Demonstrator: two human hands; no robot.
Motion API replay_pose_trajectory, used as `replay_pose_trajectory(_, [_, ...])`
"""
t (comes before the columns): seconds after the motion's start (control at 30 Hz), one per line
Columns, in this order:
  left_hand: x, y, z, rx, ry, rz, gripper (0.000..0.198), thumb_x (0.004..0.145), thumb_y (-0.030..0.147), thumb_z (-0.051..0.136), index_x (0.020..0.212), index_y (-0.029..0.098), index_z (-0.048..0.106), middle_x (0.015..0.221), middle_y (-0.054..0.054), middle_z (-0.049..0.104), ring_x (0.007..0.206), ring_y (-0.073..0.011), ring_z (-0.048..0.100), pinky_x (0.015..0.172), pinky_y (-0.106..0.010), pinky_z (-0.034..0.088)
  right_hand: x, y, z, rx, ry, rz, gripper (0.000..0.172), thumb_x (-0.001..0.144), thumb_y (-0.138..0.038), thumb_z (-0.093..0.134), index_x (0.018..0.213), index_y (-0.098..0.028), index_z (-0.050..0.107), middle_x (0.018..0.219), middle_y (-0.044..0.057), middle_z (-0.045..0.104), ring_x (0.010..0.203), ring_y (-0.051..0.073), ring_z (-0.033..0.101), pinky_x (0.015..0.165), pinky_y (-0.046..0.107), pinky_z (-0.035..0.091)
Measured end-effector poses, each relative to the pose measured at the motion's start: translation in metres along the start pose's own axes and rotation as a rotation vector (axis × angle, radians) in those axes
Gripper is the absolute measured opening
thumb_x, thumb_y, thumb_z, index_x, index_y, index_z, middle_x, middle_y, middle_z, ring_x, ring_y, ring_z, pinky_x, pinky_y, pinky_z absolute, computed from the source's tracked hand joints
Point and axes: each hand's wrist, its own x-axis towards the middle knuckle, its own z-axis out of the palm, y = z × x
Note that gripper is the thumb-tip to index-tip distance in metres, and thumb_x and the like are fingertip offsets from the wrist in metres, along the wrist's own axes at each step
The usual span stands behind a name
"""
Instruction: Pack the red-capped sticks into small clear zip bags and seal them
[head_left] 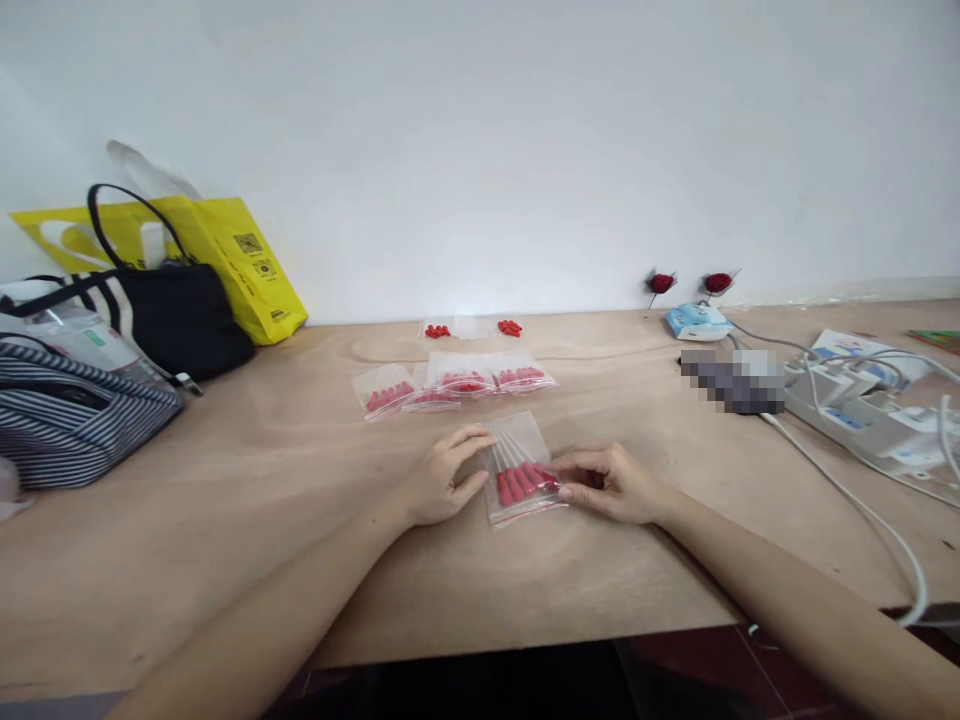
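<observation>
A clear zip bag [523, 432] lies flat on the wooden table in front of me. Inside it, several red, bulb-ended pieces [527, 484] with thin pale stems sit side by side, bulbs toward me. My left hand [448, 476] rests at the bag's left edge, fingertips touching it, thumb apart from the fingers. At the right edge, my right hand [609, 482] has its thumb and fingers closed on the bag beside the rightmost red piece. Farther back is a group of similar filled bags [466, 384], partly overlapping.
Small red piles [436, 331] in clear bags lie by the wall. A striped bag [82, 410], a black bag [187, 310] and a yellow bag [255, 265] stand left. Right are a tissue pack [697, 322], a blurred-out object [731, 380], a power strip [862, 420] and cables.
</observation>
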Motion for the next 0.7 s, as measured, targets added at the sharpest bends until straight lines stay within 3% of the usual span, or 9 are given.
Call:
replay_pose_trajectory(0.1, [-0.006, 0.003, -0.005, -0.034, 0.029, 0.115, 0.033, 0.078, 0.029, 0.053, 0.108, 0.018, 0.05, 0.11, -0.01, 0.052, 0.104, -0.0224, 0.049, 0.091, -0.037, 0.04, -0.002, 0.001, 0.0, -0.104, 0.017, -0.058, 0.044, 0.068, -0.044, 0.062, 0.106, -0.023, 0.06, 0.085, 0.005, 0.061, 0.067, 0.014, 0.055, 0.059, 0.025, 0.042])
replay_pose_trajectory(0.2, [-0.011, 0.012, 0.0, -0.045, 0.023, 0.238, 0.032, 0.074, 0.034, 0.058, 0.102, 0.018, 0.053, 0.101, -0.009, 0.056, 0.096, -0.0222, 0.052, 0.086, -0.035, 0.043, -0.003, 0.002, 0.004, -0.242, 0.038, -0.1, 0.038, 0.07, -0.045, 0.058, 0.101, -0.025, 0.063, 0.082, 0.005, 0.062, 0.065, 0.013, 0.055, 0.057, 0.024, 0.04])
replay_pose_trajectory(0.33, [-0.007, 0.012, 0.008, 0.011, 0.061, 0.247, 0.015, 0.081, 0.021, 0.046, 0.092, 0.018, 0.055, 0.093, -0.007, 0.059, 0.088, -0.0181, 0.055, 0.078, -0.031, 0.047, 0.001, 0.003, 0.012, -0.387, 0.039, -0.145, 0.028, 0.08, -0.038, 0.047, 0.099, -0.026, 0.064, 0.078, 0.005, 0.063, 0.065, 0.014, 0.055, 0.056, 0.024, 0.039])
replay_pose_trajectory(0.53, [-0.004, -0.007, -0.001, 0.136, 0.079, 0.282, 0.02, 0.078, 0.03, 0.056, 0.093, 0.017, 0.054, 0.093, -0.007, 0.059, 0.088, -0.0185, 0.056, 0.077, -0.03, 0.048, 0.004, 0.009, 0.013, -0.463, 0.055, -0.115, 0.029, 0.082, -0.035, 0.043, 0.103, -0.026, 0.061, 0.084, 0.004, 0.064, 0.068, 0.014, 0.057, 0.056, 0.024, 0.039])
replay_pose_trajectory(0.7, [-0.01, -0.011, -0.001, 0.316, 0.09, 0.368, 0.015, 0.084, 0.018, 0.045, 0.096, 0.018, 0.055, 0.093, -0.006, 0.061, 0.084, -0.0156, 0.059, 0.072, -0.026, 0.05, -0.002, 0.015, 0.005, -0.442, 0.055, -0.115, 0.03, 0.081, -0.027, 0.043, 0.106, -0.027, 0.06, 0.087, 0.003, 0.064, 0.068, 0.013, 0.058, 0.056, 0.023, 0.039])
